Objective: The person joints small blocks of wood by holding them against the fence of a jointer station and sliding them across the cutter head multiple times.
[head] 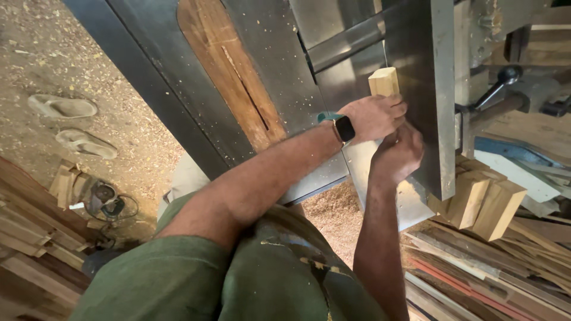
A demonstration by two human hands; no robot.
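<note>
Both hands are closed on one pale wood block (384, 81), which stands on the steel bench (285, 65) flat against the upright metal fence (423, 89). Left hand (376, 116), with a dark watch (344, 129) on its wrist, wraps the block from the side away from the fence; right hand (397, 156) grips lower down, its knuckles touching the fence.

Biggest risk, as I judge it: the bench has a brown wooden insert (229, 71) with a dark slot (247, 89) cut through it, well away from the fence. If a blade works there, fingers sliding off the block could travel toward it, and sawdust on the steel makes such a slip likelier.

Next, the block is short and both hands crowd it, so any kick or sudden catch could leave little wood between fingers and metal. The right hand could get pinched against the fence.

Smaller hazards: the watch strap could snag an edge. A black-knobbed lever (496, 83) sticks out beyond the fence, close to stacked wood offcuts (483, 202) that might topple. Loose planks, a cord and a power tool (106, 199) lie on the sawdust floor (71, 47), far from the fence, along with a pair of sandals (74, 125); these could trip a backward step.
</note>
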